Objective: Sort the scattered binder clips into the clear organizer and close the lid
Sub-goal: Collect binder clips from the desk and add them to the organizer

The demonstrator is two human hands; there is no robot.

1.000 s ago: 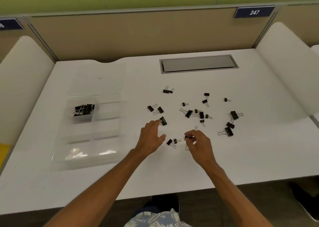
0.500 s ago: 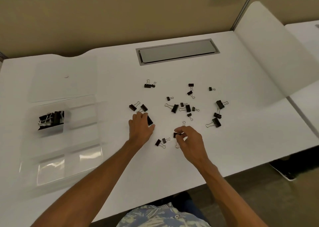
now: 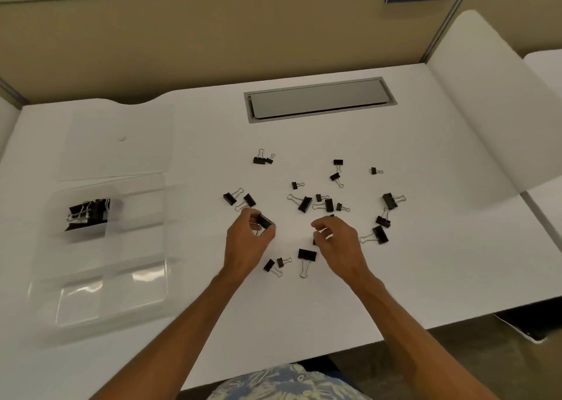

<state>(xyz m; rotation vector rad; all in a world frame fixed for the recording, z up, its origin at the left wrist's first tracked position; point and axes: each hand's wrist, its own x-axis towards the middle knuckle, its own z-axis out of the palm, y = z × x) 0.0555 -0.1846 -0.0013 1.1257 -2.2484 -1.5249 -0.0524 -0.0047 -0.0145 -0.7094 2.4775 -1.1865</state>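
Left hand [image 3: 247, 241] grip pinches one binder clip [image 3: 265, 221]; right hand [image 3: 337, 241] grip curled, contents unclear.

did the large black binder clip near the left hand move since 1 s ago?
Yes. The large black binder clip has left the white desk, pinched in the left hand, nearer the two-clip pair.

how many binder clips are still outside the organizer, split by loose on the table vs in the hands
loose clips in full view on the table: 18
pinched clip in the left hand: 1
half-hidden clips at the right hand, probably: 2
total outside the organizer: 21
The pile inside it is too tangled to count.
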